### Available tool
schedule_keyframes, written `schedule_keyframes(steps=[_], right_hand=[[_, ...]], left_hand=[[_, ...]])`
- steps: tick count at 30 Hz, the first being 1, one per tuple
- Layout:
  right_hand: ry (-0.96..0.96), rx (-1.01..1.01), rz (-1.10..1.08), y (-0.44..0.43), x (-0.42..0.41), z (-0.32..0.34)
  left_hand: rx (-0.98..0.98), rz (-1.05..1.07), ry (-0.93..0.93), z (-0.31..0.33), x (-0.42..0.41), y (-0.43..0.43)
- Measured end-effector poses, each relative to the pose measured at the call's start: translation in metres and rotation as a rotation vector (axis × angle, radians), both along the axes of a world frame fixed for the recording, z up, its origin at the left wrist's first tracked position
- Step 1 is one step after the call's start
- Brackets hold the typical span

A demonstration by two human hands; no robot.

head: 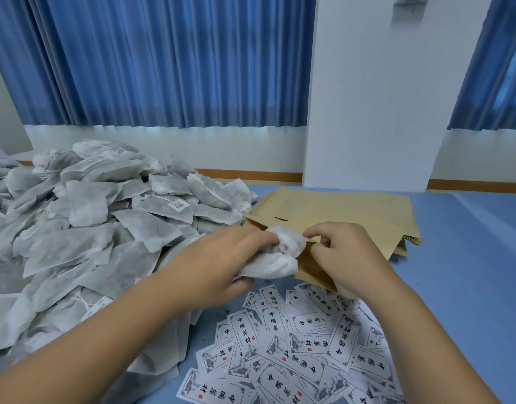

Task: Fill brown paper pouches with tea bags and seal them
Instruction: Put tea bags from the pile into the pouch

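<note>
tea bag (275,258) is gripped in left hand (222,258), brown pouch (310,268) is pinched by right hand (344,252); sealing is left.

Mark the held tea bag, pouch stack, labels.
tea bag (280,262): head view, crumpled white body.
pouch stack (338,205): head view, flat face of top pouch.
labels (309,342): head view, one label mid-pile.
</note>
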State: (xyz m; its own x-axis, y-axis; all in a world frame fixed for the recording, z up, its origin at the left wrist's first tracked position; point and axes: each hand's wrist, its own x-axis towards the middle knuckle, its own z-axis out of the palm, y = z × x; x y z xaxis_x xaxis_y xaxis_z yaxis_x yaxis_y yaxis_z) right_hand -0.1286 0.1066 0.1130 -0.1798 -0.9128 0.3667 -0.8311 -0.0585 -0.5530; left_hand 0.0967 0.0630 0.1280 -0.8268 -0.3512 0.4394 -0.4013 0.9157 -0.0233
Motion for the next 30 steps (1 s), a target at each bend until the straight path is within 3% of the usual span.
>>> schedule_keyframes(steps=[5, 8, 16, 18, 21, 26, 30], right_hand=[[-0.049, -0.011, -0.010, -0.001, -0.002, 0.002], [-0.064, 0.000, 0.022, -0.001, 0.003, 0.002], [-0.124, -0.020, 0.073, 0.002, 0.011, 0.004], [-0.136, -0.041, 0.084, 0.003, 0.013, 0.006], [-0.178, -0.100, 0.081, 0.004, 0.011, 0.007], [-0.204, -0.097, 0.022, 0.003, -0.003, 0.006], [-0.237, -0.085, 0.061, 0.003, -0.001, 0.006]], left_hand=[[-0.142, 0.010, -0.115, -0.002, -0.002, 0.005], [-0.089, 0.135, -0.116, 0.000, -0.013, 0.009], [-0.157, 0.455, -0.379, 0.005, -0.057, 0.020], [-0.125, 0.518, -0.326, 0.004, -0.068, 0.023], [-0.019, 0.520, -0.104, -0.001, -0.076, 0.021], [0.428, 0.303, 0.229, -0.011, -0.051, 0.016], [0.380, 0.265, 0.340, -0.018, -0.034, 0.012]])
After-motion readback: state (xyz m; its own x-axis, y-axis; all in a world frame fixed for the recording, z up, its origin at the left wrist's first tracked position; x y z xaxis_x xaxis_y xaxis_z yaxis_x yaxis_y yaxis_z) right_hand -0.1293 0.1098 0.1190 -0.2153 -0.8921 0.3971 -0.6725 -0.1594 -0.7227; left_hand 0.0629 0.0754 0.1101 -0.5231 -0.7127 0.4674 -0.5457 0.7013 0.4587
